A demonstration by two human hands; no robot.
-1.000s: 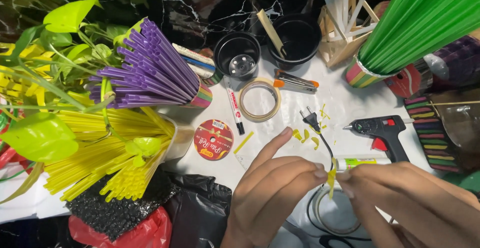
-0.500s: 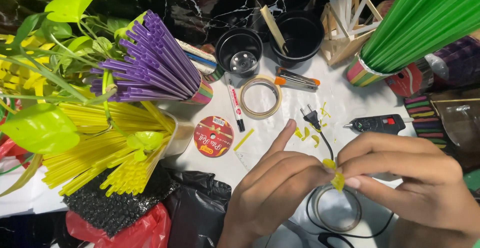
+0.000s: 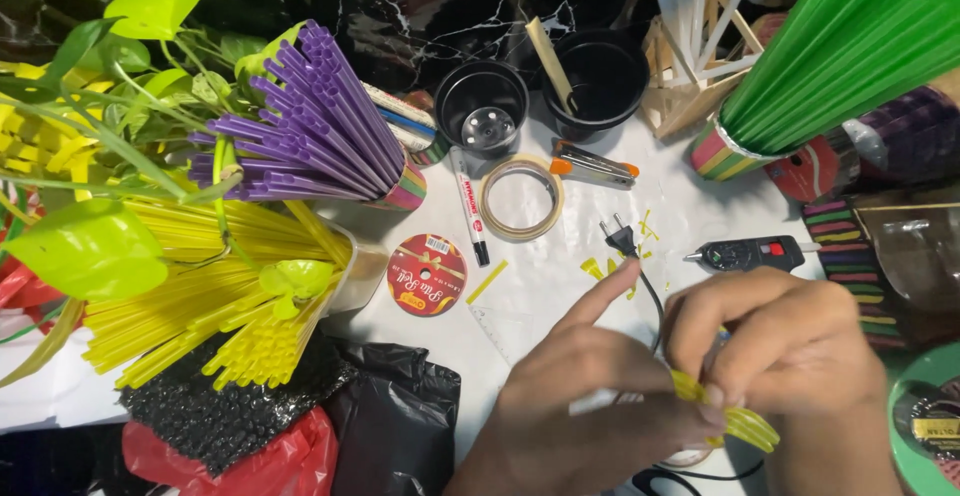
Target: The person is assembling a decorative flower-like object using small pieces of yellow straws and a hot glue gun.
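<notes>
Fingers: both sets pinch the yellow straw piece (image 3: pixel 725 411), left hand (image 3: pixel 590 406) from below-left, right hand (image 3: pixel 790 356) from above; the left index sticks out straight, unused.
Yellow straw piece: low in the frame, above the table (image 3: pixel 560 286), its far end slit into thin curling strips.
Handling: looks feather-light, thin plastic, springy and slick; a hard squeeze would likely crease it, so I'd hold the uncut stem, not the frail strips.
Close by: black cable and plug (image 3: pixel 618 236), glue gun (image 3: pixel 745 253), yellow offcuts (image 3: pixel 592 268).
Farther out: tape ring (image 3: pixel 520 198), marker (image 3: pixel 469 206), red ribbon spool (image 3: pixel 427 274), purple straws (image 3: pixel 310 121), yellow straws (image 3: pixel 200 296), green straws (image 3: pixel 840 51).
</notes>
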